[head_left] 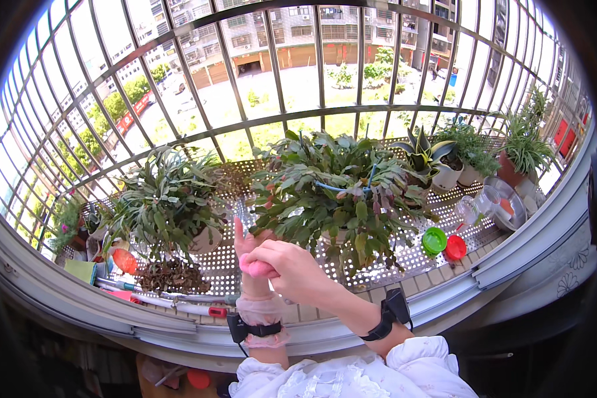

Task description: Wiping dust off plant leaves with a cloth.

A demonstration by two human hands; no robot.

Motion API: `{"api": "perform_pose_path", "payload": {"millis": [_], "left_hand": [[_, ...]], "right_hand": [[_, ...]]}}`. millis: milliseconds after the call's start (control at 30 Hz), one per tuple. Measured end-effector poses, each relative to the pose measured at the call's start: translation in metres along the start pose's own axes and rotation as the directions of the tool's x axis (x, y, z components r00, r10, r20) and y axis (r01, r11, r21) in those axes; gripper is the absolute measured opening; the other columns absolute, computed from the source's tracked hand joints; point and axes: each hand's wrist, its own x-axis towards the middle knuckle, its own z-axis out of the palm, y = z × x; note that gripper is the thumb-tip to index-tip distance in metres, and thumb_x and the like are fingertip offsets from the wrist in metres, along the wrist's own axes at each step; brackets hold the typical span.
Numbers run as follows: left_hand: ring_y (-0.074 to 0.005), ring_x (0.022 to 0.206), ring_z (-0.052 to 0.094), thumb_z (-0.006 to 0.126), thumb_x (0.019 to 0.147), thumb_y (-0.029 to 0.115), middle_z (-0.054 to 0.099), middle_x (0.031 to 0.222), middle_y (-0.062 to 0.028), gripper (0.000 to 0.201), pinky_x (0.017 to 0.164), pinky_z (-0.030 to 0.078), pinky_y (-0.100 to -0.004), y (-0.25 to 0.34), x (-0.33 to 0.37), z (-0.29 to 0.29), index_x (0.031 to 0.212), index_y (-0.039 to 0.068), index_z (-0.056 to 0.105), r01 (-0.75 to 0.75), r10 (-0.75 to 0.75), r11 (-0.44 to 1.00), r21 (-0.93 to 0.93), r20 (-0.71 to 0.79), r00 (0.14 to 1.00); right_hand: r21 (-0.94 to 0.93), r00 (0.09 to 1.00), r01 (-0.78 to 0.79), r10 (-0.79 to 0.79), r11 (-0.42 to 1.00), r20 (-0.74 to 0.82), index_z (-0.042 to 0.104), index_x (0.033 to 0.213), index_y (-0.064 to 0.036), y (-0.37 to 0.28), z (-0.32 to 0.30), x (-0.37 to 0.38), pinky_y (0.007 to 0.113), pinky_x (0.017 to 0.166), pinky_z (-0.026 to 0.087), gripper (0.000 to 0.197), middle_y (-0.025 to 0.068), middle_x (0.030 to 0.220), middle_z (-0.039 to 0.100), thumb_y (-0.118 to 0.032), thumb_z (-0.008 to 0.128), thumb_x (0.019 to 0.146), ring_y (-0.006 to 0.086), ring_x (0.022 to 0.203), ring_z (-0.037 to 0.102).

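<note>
My left hand (pixel 244 244) is raised before the plants, one finger pointing up and the rest partly hidden behind my right hand. My right hand (pixel 284 266) is closed on a bunched, soft pink piece (pixel 257 266), pressed against the base of my left hand; its exact kind does not show. A sheer pinkish sleeve (pixel 262 312) wraps my left forearm. Just beyond my hands, a large leafy potted plant (pixel 341 192) carries a blue tie. Another leafy potted plant (pixel 169 199) stands to the left, its pale pot (pixel 205 240) partly showing.
A perforated metal shelf (pixel 229 265) lies inside a barred window cage (pixel 322 73). Dry brown plant matter (pixel 172 277) and a white pole (pixel 186 307) lie at the left. Right are a green container (pixel 434 241), a red one (pixel 456 247), a metal basin (pixel 511 204) and smaller potted plants.
</note>
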Motion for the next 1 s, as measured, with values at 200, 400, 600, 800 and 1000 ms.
{"api": "perform_pose_path", "payload": {"millis": [200, 400, 600, 800, 1000], "left_hand": [[-0.0281, 0.11, 0.063, 0.046, 0.099, 0.048, 0.064, 0.121, -0.0174, 0.056, 0.098, 0.049, -0.0404, 0.038, 0.036, -0.027, 0.127, 0.0, 0.054, -0.003, 0.106, 0.965, 0.261, -0.379, 0.919], [-0.0271, 0.112, 0.062, 0.042, 0.1, 0.051, 0.064, 0.123, -0.0158, 0.061, 0.1, 0.048, -0.0388, 0.021, 0.036, -0.026, 0.127, -0.003, 0.056, 0.062, -0.023, 0.992, 0.107, -0.334, 0.942], [-0.0207, 0.112, 0.06, 0.032, 0.096, 0.071, 0.062, 0.126, -0.01, 0.085, 0.1, 0.046, -0.0353, 0.012, 0.025, 0.004, 0.139, 0.0, 0.049, 0.106, 0.048, 0.914, 0.392, -0.363, 0.931], [-0.0202, 0.121, 0.051, 0.03, 0.098, 0.069, 0.054, 0.133, -0.0076, 0.073, 0.107, 0.037, -0.0355, 0.012, 0.023, 0.0, 0.141, 0.011, 0.045, -0.096, 0.192, 0.91, 0.404, -0.204, 0.96], [-0.0251, 0.114, 0.056, 0.031, 0.097, 0.07, 0.058, 0.126, -0.0115, 0.075, 0.1, 0.045, -0.0388, 0.02, 0.024, -0.033, 0.13, 0.006, 0.051, -0.121, 0.142, 0.958, 0.259, -0.065, 0.988]], "right_hand": [[-0.33, 0.827, -0.079, -0.123, 0.941, -0.548, 0.064, 0.109, -0.0047, -0.01, -0.035, 0.011, 0.041, 0.081, 0.052, 0.044, 0.0117, 0.104, 0.064, 0.01, 0.064, 0.068, 0.0323, 0.094, 0.063], [-0.467, 0.815, -0.3, -0.031, 0.832, -0.579, 0.064, 0.111, -0.0067, 0.046, -0.006, 0.046, 0.04, 0.081, 0.053, 0.041, 0.0089, 0.105, 0.063, 0.004, 0.068, 0.072, 0.0285, 0.094, 0.064], [-0.566, 0.855, -0.273, -0.074, 0.778, -0.513, 0.065, 0.115, -0.0028, 0.047, 0.03, 0.062, 0.038, 0.089, 0.052, 0.035, 0.0154, 0.114, 0.062, -0.004, 0.061, 0.081, 0.0303, 0.107, 0.061], [-0.503, 0.905, 0.011, -0.223, 0.864, -0.363, 0.067, 0.113, -0.0022, 0.029, 0.029, 0.054, 0.042, 0.098, 0.044, 0.033, 0.0146, 0.111, 0.065, -0.007, 0.058, 0.081, 0.0312, 0.111, 0.059], [-0.253, 0.952, 0.148, -0.207, 0.956, -0.225, 0.068, 0.105, -0.0045, 0.015, 0.019, 0.037, 0.04, 0.089, 0.046, 0.033, 0.0111, 0.105, 0.066, 0.001, 0.059, 0.074, 0.0283, 0.103, 0.06]]}}
